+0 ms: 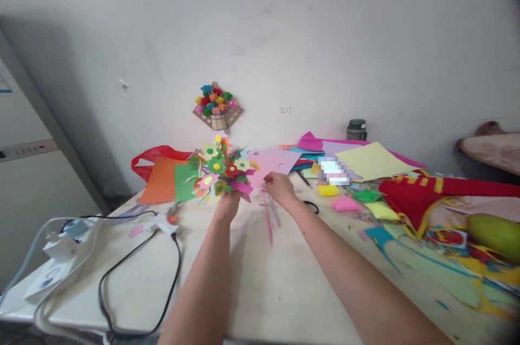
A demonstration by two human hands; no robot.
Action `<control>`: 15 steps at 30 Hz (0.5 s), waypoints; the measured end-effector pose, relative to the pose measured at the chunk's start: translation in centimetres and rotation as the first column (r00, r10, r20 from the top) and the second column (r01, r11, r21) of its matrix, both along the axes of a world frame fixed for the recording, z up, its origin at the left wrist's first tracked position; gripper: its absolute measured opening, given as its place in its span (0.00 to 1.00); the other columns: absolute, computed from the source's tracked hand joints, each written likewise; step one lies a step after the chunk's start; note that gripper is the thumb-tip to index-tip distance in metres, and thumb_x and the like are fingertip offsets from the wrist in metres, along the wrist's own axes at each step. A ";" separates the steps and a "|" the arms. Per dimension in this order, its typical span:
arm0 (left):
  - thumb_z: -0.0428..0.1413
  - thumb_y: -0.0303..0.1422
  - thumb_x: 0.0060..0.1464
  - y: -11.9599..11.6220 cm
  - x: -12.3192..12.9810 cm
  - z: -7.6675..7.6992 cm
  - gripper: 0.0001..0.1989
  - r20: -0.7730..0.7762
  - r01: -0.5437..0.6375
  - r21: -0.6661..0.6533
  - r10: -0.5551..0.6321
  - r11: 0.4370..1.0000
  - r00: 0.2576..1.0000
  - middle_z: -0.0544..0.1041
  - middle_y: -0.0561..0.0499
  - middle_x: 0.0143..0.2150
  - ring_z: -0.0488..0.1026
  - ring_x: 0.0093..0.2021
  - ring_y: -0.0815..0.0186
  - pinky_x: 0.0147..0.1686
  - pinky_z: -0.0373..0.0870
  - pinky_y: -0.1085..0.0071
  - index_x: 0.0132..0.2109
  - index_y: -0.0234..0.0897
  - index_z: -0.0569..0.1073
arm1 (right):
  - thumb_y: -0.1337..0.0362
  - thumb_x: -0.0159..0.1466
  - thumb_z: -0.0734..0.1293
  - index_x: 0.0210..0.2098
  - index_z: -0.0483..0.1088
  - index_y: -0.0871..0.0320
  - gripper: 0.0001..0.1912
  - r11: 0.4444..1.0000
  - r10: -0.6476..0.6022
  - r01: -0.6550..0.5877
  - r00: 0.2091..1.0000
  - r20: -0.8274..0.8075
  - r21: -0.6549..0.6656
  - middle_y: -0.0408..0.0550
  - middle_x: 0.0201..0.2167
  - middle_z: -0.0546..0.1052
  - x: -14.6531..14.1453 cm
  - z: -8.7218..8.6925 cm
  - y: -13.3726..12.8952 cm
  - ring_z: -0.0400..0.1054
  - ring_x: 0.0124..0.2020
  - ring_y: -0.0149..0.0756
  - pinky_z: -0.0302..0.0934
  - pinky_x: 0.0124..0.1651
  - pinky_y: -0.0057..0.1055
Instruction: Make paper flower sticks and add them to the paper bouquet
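Observation:
A bunch of colourful paper flowers (218, 167) stands above the middle of the table, with my left hand (229, 205) closed round its lower part. To the right of the bunch, my right hand (278, 185) is closed in a pinch near the edge of a light purple sheet (280, 160); what its fingertips hold, if anything, is too small to make out. Just below that hand lie a pink stick (268, 220) and a purple stick (275, 212) on the table.
Orange paper (162, 180), green paper (184, 182) and a red bag (162, 153) lie at the left. Cables and a white glue gun (164, 223) sit nearer. Scissors (311, 206), clay packs, paper scraps and a red cloth (414, 199) cover the right; a bottle (356, 130) stands behind.

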State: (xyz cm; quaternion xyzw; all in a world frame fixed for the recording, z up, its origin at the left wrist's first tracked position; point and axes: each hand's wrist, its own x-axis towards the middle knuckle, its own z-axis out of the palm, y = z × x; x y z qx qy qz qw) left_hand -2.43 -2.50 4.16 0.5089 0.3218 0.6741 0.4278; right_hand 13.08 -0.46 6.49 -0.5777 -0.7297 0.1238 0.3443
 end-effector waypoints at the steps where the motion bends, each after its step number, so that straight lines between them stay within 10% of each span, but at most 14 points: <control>1: 0.56 0.26 0.36 -0.1 0.0 0.1 0.03 -0.016 0.046 0.026 -0.046 0.999 0.999 0.69 0.51 0.25 0.65 0.27 0.69 0.27 0.63 0.72 0.23 0.35 0.69 | 0.70 0.54 0.58 0.37 0.71 0.55 0.15 1.000 -0.016 0.016 1.000 0.011 0.000 0.46 0.38 0.75 0.3 0.0 0.1 0.67 0.42 0.36 0.58 0.39 0.28; 15: 0.58 0.39 0.39 -0.3 -0.6 -0.3 0.12 -0.010 0.191 -0.037 -0.191 0.981 0.982 0.69 0.52 0.25 0.63 0.20 0.73 0.23 0.61 0.72 0.28 0.34 0.68 | 0.71 0.49 0.63 0.32 0.73 0.62 0.11 0.952 0.010 0.055 0.978 0.208 -0.302 0.56 0.29 0.76 2.5 -1.3 0.9 0.71 0.35 0.42 0.61 0.35 0.31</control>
